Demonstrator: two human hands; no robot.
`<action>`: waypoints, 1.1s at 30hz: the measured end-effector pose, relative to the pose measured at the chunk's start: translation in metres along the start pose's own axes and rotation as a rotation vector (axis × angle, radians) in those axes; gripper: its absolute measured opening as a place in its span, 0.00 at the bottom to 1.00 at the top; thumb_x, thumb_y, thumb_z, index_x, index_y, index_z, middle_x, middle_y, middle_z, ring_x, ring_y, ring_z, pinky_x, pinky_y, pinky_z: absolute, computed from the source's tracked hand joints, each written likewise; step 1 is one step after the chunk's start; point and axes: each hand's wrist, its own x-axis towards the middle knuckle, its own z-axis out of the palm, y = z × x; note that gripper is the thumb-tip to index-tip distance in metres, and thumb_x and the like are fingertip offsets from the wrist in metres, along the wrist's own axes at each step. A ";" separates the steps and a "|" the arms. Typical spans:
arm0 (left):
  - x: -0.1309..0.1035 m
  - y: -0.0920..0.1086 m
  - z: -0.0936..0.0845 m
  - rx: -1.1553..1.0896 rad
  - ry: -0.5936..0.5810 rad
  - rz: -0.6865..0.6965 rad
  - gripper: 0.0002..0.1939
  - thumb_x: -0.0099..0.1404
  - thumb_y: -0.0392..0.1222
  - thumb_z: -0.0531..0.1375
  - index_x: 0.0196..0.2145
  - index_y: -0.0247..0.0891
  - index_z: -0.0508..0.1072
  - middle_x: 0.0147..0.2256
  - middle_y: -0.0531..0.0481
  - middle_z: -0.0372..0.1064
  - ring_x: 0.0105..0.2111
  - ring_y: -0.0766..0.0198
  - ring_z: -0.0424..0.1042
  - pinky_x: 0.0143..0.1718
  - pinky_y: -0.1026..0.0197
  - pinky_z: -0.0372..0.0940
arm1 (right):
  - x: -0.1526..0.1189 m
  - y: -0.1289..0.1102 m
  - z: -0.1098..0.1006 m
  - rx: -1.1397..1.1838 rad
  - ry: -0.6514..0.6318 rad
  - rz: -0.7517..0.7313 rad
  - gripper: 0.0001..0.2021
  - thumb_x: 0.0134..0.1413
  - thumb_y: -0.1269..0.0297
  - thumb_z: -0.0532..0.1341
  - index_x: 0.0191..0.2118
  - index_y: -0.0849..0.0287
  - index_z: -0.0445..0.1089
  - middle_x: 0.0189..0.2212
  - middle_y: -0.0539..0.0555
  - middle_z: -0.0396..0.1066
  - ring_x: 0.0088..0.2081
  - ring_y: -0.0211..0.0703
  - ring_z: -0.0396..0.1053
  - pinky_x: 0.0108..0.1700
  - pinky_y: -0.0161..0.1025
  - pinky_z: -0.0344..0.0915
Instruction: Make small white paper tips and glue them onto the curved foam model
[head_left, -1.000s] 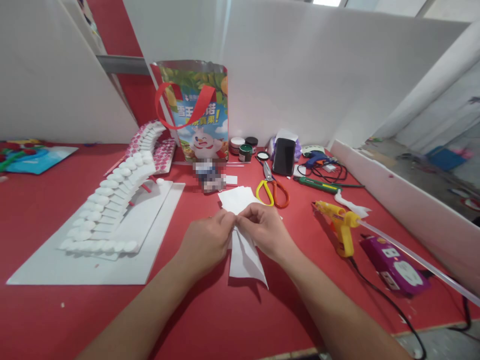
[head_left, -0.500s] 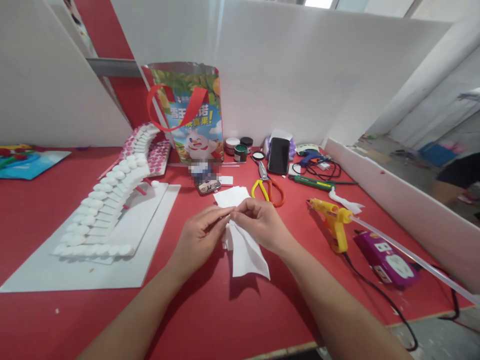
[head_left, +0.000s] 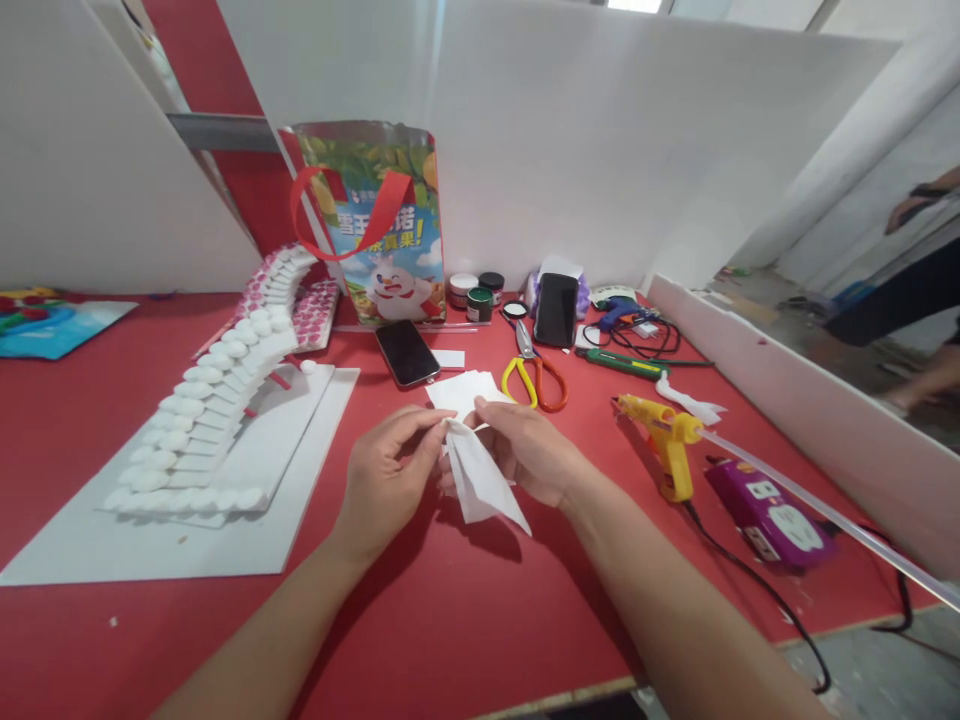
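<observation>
White sheet (head_left: 489, 488): held above the bench (head_left: 420, 640), inboard of near edge.
Hidden: right hand (head_left: 541, 455) fingers partly behind sheet; can't tell if clamped or just supporting.
Left grip: left hand (head_left: 394, 485), thumb and index pinched on gathered end.
Axis: from pinch toward near edge, veering right; free end flared.
Flat papers (head_left: 463, 388): just beyond, partly covered by hands.
Scissors (head_left: 551, 388): beyond right hand, tips toward far edge.
Glue gun (head_left: 664, 435): toward right edge, apart from hands.
Other person (head_left: 892, 300): past right edge, cut off.
</observation>
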 end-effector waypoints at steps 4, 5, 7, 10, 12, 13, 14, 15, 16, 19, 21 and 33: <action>0.000 0.004 0.000 -0.019 0.011 -0.015 0.09 0.70 0.43 0.60 0.39 0.40 0.80 0.36 0.48 0.78 0.35 0.61 0.77 0.36 0.61 0.72 | -0.001 0.004 0.004 0.071 -0.113 -0.013 0.12 0.66 0.54 0.62 0.38 0.58 0.65 0.25 0.54 0.76 0.25 0.44 0.76 0.32 0.43 0.75; 0.000 0.005 0.001 -0.036 0.010 -0.029 0.09 0.70 0.43 0.60 0.39 0.40 0.80 0.35 0.48 0.78 0.33 0.61 0.77 0.35 0.61 0.72 | -0.001 0.004 0.004 0.072 -0.114 -0.026 0.13 0.64 0.54 0.64 0.38 0.58 0.65 0.26 0.54 0.77 0.25 0.44 0.76 0.33 0.42 0.76; 0.000 0.006 0.001 -0.072 0.003 -0.059 0.09 0.70 0.44 0.60 0.39 0.41 0.80 0.33 0.50 0.76 0.30 0.62 0.76 0.32 0.61 0.71 | -0.002 0.005 0.004 0.068 -0.123 -0.052 0.15 0.61 0.54 0.67 0.38 0.58 0.64 0.27 0.54 0.77 0.26 0.43 0.77 0.32 0.40 0.75; 0.000 0.005 0.002 -0.118 -0.008 -0.107 0.09 0.71 0.44 0.60 0.40 0.40 0.80 0.29 0.53 0.74 0.25 0.66 0.72 0.29 0.62 0.69 | -0.001 0.007 0.003 0.046 -0.132 -0.092 0.19 0.55 0.52 0.72 0.39 0.58 0.63 0.27 0.53 0.77 0.26 0.42 0.76 0.30 0.38 0.74; -0.001 0.002 0.002 -0.129 -0.008 -0.144 0.09 0.70 0.45 0.61 0.40 0.40 0.80 0.26 0.54 0.72 0.23 0.67 0.70 0.28 0.62 0.68 | -0.001 0.008 0.003 0.027 -0.110 -0.112 0.22 0.52 0.51 0.73 0.38 0.57 0.63 0.26 0.51 0.77 0.25 0.41 0.75 0.30 0.38 0.74; -0.001 0.000 0.002 -0.129 -0.007 -0.161 0.09 0.70 0.45 0.61 0.40 0.40 0.80 0.25 0.54 0.71 0.23 0.67 0.70 0.28 0.63 0.68 | -0.001 0.009 0.004 0.015 -0.093 -0.124 0.22 0.50 0.51 0.74 0.38 0.57 0.63 0.25 0.50 0.76 0.24 0.40 0.75 0.29 0.37 0.73; -0.002 -0.001 0.002 -0.124 -0.004 -0.173 0.09 0.70 0.46 0.62 0.39 0.40 0.80 0.24 0.55 0.71 0.23 0.67 0.70 0.28 0.63 0.68 | -0.001 0.009 0.004 0.001 -0.073 -0.137 0.22 0.49 0.51 0.74 0.37 0.57 0.63 0.24 0.49 0.76 0.23 0.39 0.74 0.28 0.37 0.73; -0.002 -0.001 0.001 -0.113 -0.003 -0.180 0.09 0.69 0.46 0.62 0.37 0.40 0.79 0.24 0.55 0.71 0.23 0.66 0.70 0.28 0.63 0.67 | -0.001 0.009 0.004 -0.017 -0.055 -0.153 0.22 0.49 0.51 0.75 0.36 0.57 0.64 0.23 0.49 0.75 0.22 0.38 0.73 0.27 0.36 0.72; -0.002 -0.001 0.001 -0.100 0.000 -0.182 0.09 0.69 0.46 0.62 0.35 0.40 0.79 0.24 0.55 0.71 0.23 0.67 0.69 0.28 0.63 0.67 | 0.000 0.009 0.004 -0.035 -0.040 -0.170 0.22 0.48 0.51 0.75 0.36 0.57 0.64 0.22 0.48 0.75 0.21 0.38 0.72 0.26 0.35 0.71; -0.002 0.002 0.001 -0.058 -0.007 -0.152 0.10 0.69 0.45 0.62 0.32 0.40 0.78 0.23 0.55 0.71 0.22 0.67 0.68 0.28 0.63 0.66 | 0.000 0.008 0.004 -0.077 -0.018 -0.207 0.21 0.46 0.53 0.75 0.33 0.58 0.65 0.20 0.47 0.74 0.19 0.36 0.70 0.22 0.33 0.68; -0.003 0.003 0.002 -0.035 -0.013 -0.093 0.10 0.70 0.44 0.61 0.33 0.40 0.78 0.23 0.55 0.70 0.22 0.68 0.68 0.28 0.63 0.66 | 0.000 0.007 0.004 -0.091 -0.011 -0.214 0.20 0.47 0.54 0.75 0.33 0.58 0.65 0.19 0.47 0.73 0.18 0.35 0.69 0.21 0.31 0.66; -0.007 -0.004 0.012 0.043 0.131 0.115 0.07 0.70 0.38 0.61 0.35 0.38 0.80 0.28 0.53 0.74 0.26 0.69 0.72 0.29 0.66 0.66 | 0.000 0.007 0.006 -0.017 -0.015 -0.224 0.22 0.41 0.54 0.77 0.32 0.60 0.68 0.23 0.51 0.77 0.18 0.34 0.69 0.21 0.32 0.68</action>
